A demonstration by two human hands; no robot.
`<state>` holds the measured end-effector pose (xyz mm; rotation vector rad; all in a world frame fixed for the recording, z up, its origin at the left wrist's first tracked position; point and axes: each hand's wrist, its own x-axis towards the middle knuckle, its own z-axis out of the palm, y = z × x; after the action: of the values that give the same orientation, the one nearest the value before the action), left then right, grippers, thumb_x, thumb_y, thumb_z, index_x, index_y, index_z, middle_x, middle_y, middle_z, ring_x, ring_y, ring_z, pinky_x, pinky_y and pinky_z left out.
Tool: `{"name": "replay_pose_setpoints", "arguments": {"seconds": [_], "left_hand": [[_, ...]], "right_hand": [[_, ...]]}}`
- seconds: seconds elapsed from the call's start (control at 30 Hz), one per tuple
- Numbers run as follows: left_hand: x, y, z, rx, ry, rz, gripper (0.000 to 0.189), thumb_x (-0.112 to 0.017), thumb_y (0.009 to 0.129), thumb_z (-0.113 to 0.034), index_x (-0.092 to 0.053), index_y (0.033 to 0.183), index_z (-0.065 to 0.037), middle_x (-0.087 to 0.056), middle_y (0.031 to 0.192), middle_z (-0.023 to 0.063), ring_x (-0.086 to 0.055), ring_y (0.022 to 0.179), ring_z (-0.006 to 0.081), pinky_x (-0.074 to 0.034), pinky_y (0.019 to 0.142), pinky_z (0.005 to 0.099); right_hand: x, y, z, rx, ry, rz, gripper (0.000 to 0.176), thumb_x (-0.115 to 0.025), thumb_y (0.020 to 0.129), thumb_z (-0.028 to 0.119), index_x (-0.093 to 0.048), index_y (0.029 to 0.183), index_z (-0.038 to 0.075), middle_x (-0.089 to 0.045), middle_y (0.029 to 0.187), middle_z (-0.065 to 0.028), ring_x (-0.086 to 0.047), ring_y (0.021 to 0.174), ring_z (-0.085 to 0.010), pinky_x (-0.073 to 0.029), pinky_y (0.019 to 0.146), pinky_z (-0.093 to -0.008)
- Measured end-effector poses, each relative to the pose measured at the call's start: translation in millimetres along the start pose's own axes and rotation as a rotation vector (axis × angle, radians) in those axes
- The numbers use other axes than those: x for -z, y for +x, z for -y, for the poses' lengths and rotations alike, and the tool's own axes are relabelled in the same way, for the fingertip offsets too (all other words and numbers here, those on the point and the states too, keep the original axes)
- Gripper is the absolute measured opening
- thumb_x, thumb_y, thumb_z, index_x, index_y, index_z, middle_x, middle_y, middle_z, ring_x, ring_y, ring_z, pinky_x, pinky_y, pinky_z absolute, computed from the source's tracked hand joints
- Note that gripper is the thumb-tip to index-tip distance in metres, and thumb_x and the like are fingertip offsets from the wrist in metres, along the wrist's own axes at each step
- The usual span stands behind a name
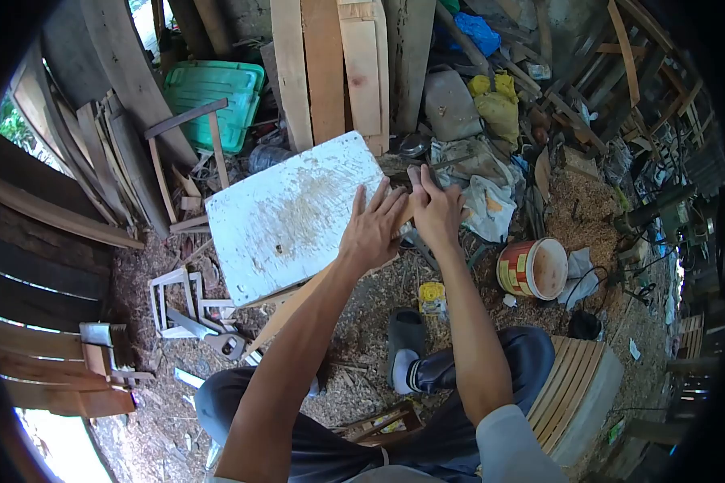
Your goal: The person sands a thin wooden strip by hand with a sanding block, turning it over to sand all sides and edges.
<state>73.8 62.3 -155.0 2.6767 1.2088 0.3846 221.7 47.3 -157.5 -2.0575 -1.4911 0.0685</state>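
Observation:
A worn white board [298, 217], scratched and stained brown, lies in front of me as a work surface. My left hand [370, 225] rests at its right edge, fingers spread and pointing away from me, on or beside a piece of wood [404, 216]. Just to the right, my right hand [437, 209] is bent round something at the end of that wood; the object is mostly hidden by the fingers. A long wooden strip [286, 318] runs under my left forearm towards the lower left.
A hand saw [224, 344] and a white frame [173, 302] lie on the left. A bucket [533, 270] and a yellow container [432, 298] stand to the right. Planks [324, 72] lean behind, beside a green crate [216, 97]. A slatted wooden piece [565, 390] is at lower right.

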Motion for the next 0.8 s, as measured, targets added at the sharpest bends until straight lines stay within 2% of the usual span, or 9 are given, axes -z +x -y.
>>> {"name": "replay_pose_setpoints", "arguments": {"seconds": [0.17, 0.23, 0.37, 0.5, 0.63, 0.7, 0.73, 0.77, 0.8], "left_hand": [[3.1, 2.7, 1.0, 0.005, -0.016, -0.001, 0.087, -0.076, 0.071, -0.023, -0.038, 0.147, -0.006, -0.039, 0.152, 0.0114, -0.019, 0.15, 0.0313, -0.011, 0.122, 0.0553], [5.5, 0.9, 0.6, 0.021, -0.069, 0.011, 0.087, -0.076, 0.071, -0.022, -0.038, 0.147, -0.006, -0.04, 0.152, 0.0105, -0.019, 0.151, 0.0306, -0.011, 0.122, 0.055], [-0.3, -1.5, 0.6, 0.005, -0.05, -0.033, 0.086, -0.076, 0.072, -0.022, -0.037, 0.148, -0.006, -0.04, 0.152, 0.0098, -0.018, 0.151, 0.0299, -0.011, 0.122, 0.0546], [5.0, 0.8, 0.7, 0.029, -0.06, -0.047, 0.085, -0.076, 0.073, -0.024, -0.038, 0.148, -0.007, -0.04, 0.151, 0.009, -0.019, 0.15, 0.0297, -0.01, 0.123, 0.054], [1.5, -1.6, -1.4, 0.032, -0.038, -0.021, 0.084, -0.076, 0.074, -0.027, -0.039, 0.147, -0.008, -0.041, 0.15, 0.0087, -0.019, 0.15, 0.0292, -0.012, 0.122, 0.0543], [-1.3, -0.1, 0.8, 0.02, 0.004, -0.032, 0.085, -0.077, 0.074, -0.027, -0.039, 0.147, -0.009, -0.041, 0.15, 0.0082, -0.021, 0.15, 0.029, -0.013, 0.122, 0.0541], [-3.7, 0.9, 0.9, 0.024, -0.005, -0.042, 0.085, -0.077, 0.074, -0.027, -0.039, 0.147, -0.009, -0.04, 0.151, 0.0074, -0.021, 0.149, 0.0288, -0.013, 0.123, 0.0539], [-4.1, 1.5, 1.1, 0.024, -0.01, -0.05, 0.085, -0.077, 0.074, -0.027, -0.039, 0.147, -0.009, -0.04, 0.151, 0.0074, -0.021, 0.149, 0.0288, -0.013, 0.123, 0.0539], [-4.5, 0.6, 1.7, 0.022, -0.028, -0.046, 0.084, -0.077, 0.073, -0.027, -0.04, 0.146, -0.008, -0.04, 0.151, 0.0073, -0.021, 0.149, 0.0286, -0.013, 0.123, 0.0539]], "right_hand": [[14.5, -47.3, 8.4, -0.038, -0.084, -0.032, 0.043, -0.058, 0.095, 0.033, -0.058, 0.137, 0.028, -0.049, 0.124, -0.0245, -0.046, 0.117, -0.0435, -0.034, 0.094, -0.0563], [7.7, -26.3, 9.2, 0.049, -0.147, -0.117, 0.044, -0.059, 0.094, 0.033, -0.058, 0.138, 0.029, -0.05, 0.12, -0.0222, -0.046, 0.115, -0.0425, -0.034, 0.094, -0.054], [11.2, 8.7, 2.7, -0.163, 0.04, 0.139, 0.045, -0.059, 0.095, 0.032, -0.056, 0.14, 0.029, -0.051, 0.109, -0.0208, -0.049, 0.109, -0.0422, -0.038, 0.091, -0.0552], [-0.2, -40.2, -10.7, 0.086, 0.148, -0.076, 0.042, -0.057, 0.097, 0.034, -0.059, 0.137, 0.024, -0.051, 0.12, -0.0208, -0.05, 0.112, -0.0411, -0.039, 0.092, -0.0569], [-3.8, -6.7, -3.0, 0.039, -0.017, -0.089, 0.043, -0.058, 0.097, 0.033, -0.058, 0.139, 0.024, -0.057, 0.119, -0.0198, -0.052, 0.116, -0.0402, -0.042, 0.095, -0.0526], [5.2, 35.4, -3.5, -0.269, 0.509, 0.307, 0.046, -0.057, 0.098, 0.036, -0.056, 0.141, 0.019, -0.063, 0.118, -0.0176, -0.058, 0.11, -0.0329, -0.045, 0.093, -0.0433], [-25.1, 43.0, -40.0, -0.153, 0.933, 0.334, 0.051, -0.057, 0.099, 0.039, -0.053, 0.143, 0.014, -0.064, 0.123, -0.0128, -0.06, 0.106, -0.0225, -0.046, 0.088, -0.0353], [-23.3, 38.2, -44.3, -0.148, 0.926, 0.333, 0.051, -0.057, 0.099, 0.039, -0.053, 0.143, 0.014, -0.064, 0.123, -0.0128, -0.06, 0.106, -0.0225, -0.046, 0.088, -0.0353], [-18.3, 24.2, -50.9, -0.31, 1.082, 0.42, 0.052, -0.056, 0.1, 0.038, -0.051, 0.144, 0.012, -0.062, 0.128, -0.0096, -0.058, 0.107, -0.0185, -0.045, 0.086, -0.0326]]}}
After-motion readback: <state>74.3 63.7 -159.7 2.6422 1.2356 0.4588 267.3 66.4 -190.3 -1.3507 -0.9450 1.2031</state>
